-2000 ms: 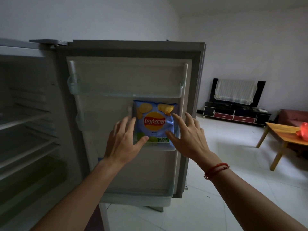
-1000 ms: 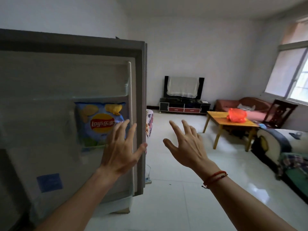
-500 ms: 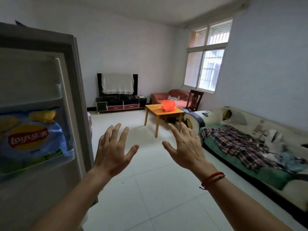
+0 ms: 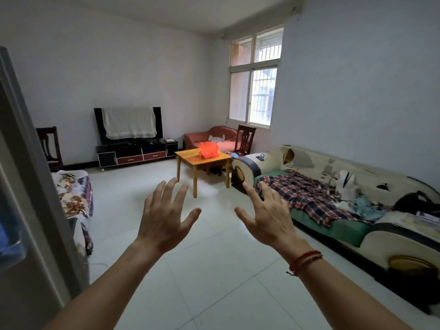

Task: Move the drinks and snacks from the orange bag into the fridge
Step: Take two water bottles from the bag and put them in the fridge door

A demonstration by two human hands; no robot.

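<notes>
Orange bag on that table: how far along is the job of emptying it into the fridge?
Done: a blurred blue packet already sits in the fridge door at the left edge. In hand: nothing; the left hand and right hand are both open and empty. Left: the orange bag sits on the wooden table across the room, contents hidden, so more trips seem likely.

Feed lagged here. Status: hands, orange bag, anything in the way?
Left hand, right hand open, empty. Orange bag on wooden table across room. Only tiled floor between; fridge door at left edge.
</notes>
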